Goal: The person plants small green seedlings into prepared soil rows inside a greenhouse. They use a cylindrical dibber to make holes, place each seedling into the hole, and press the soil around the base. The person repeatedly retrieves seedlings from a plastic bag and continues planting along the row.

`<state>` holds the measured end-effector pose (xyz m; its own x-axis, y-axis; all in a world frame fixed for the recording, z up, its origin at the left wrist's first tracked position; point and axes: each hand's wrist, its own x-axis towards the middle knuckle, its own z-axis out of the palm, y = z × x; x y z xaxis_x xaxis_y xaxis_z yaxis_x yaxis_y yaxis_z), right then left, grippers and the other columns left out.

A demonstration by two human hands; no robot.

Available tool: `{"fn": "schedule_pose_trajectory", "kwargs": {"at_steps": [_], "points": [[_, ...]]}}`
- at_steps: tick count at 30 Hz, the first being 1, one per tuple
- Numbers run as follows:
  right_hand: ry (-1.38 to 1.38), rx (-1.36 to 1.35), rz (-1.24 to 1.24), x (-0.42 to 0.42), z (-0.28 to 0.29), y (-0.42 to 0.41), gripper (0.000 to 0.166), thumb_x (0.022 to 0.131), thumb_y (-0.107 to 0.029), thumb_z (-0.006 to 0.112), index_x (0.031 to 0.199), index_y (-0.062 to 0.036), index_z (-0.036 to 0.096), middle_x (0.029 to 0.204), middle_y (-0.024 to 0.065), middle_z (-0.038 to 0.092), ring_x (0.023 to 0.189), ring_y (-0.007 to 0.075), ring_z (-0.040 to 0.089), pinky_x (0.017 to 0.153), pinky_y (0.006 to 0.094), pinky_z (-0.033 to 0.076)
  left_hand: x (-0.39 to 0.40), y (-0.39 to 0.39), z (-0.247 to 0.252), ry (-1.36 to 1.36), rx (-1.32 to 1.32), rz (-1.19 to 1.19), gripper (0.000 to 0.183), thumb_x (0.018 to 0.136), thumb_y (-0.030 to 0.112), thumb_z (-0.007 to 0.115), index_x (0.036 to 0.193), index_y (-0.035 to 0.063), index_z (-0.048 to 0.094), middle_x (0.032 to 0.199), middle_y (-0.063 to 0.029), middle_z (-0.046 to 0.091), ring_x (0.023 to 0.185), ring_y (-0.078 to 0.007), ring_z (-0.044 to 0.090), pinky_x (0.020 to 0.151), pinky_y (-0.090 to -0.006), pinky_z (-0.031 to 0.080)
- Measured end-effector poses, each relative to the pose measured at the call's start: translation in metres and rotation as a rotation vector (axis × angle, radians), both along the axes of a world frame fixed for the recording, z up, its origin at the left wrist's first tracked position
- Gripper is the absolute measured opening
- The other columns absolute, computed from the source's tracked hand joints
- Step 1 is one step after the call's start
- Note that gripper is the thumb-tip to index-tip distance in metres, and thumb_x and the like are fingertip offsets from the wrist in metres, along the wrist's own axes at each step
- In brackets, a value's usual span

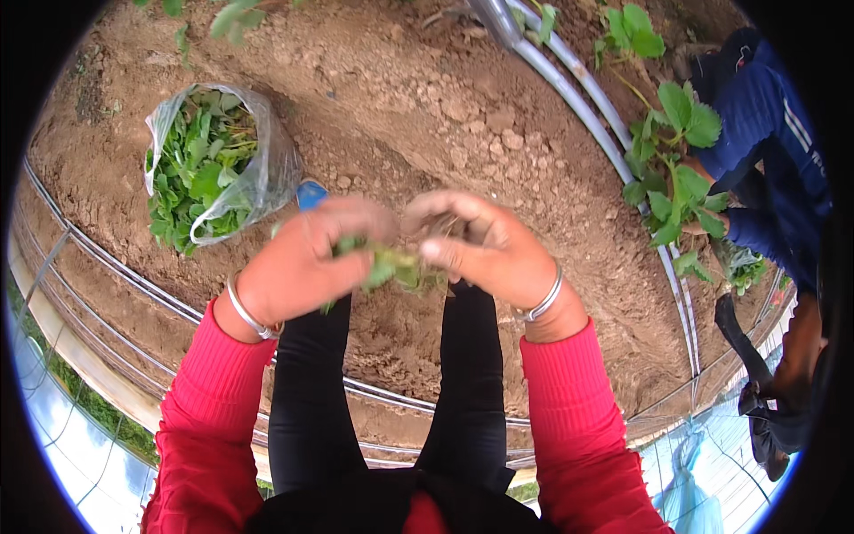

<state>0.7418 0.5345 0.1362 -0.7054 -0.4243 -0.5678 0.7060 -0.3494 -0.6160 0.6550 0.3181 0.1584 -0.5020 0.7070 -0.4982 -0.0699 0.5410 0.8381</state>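
Observation:
My left hand (pixel 313 267) grips a small leafy plant (pixel 393 267) in front of my knees, blurred by motion. Its green leaves show below the fingers, with yellowish stems and brown stringy matter toward the right. My right hand (pixel 490 240) is curled around the brown, root-like end, thumb toward the stems. Both hands look soiled. Beyond my left hand, a clear plastic bag (pixel 277 157) stands on the soil, filled with leafy green plants (pixel 203 167) that look like strawberry seedlings. A blue object (pixel 311 194) is partly hidden behind my left hand.
Bare, cloddy soil (pixel 400 120) forms a raised bed. Pale irrigation tubes (pixel 587 127) curve down the right side; more thin lines (pixel 127 274) cross nearer me. At right, a co-worker in a blue sleeve (pixel 740 153) reaches among strawberry plants (pixel 680 193), beside another bag of greens (pixel 744 267).

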Motion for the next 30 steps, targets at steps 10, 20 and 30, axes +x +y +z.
{"fn": "schedule_pose_trajectory", "kwargs": {"at_steps": [10,20,30], "points": [[-0.504,0.133,-0.786,0.047,-0.01,-0.018,0.021,0.098,-0.025,0.045,0.108,-0.0072,0.051,0.092,0.005,0.056,0.07,0.0161,0.059,0.045,0.02,0.036,0.098,0.047,0.016,-0.505,-0.092,0.336,0.023,0.093,0.017,0.052,0.104,-0.0007,0.06,0.081,-0.0102,0.061,0.073,-0.0152,0.058,0.068,-0.0286,0.046],[-0.106,0.463,-0.499,0.057,0.011,-0.025,0.019,0.097,-0.017,0.046,0.11,-0.0041,0.051,0.101,0.0061,0.059,0.09,0.0134,0.057,0.08,0.0274,0.047,0.115,0.058,-0.02,-1.233,0.43,0.934,0.04,0.093,0.029,0.056,0.129,0.0127,0.048,0.11,0.002,0.058,0.093,-0.0103,0.056,0.079,-0.0267,0.044],[-0.111,0.642,-0.376,0.054,0.01,-0.03,0.01,0.094,-0.009,0.054,0.101,-0.0023,0.055,0.087,0.0009,0.055,0.08,0.0082,0.049,0.072,0.0222,0.043,0.103,0.04,-0.021,-0.711,0.178,0.992,0.031,0.091,0.013,0.059,0.12,0.0031,0.055,0.108,-0.0017,0.06,0.096,-0.0088,0.054,0.083,-0.0234,0.043]]}}
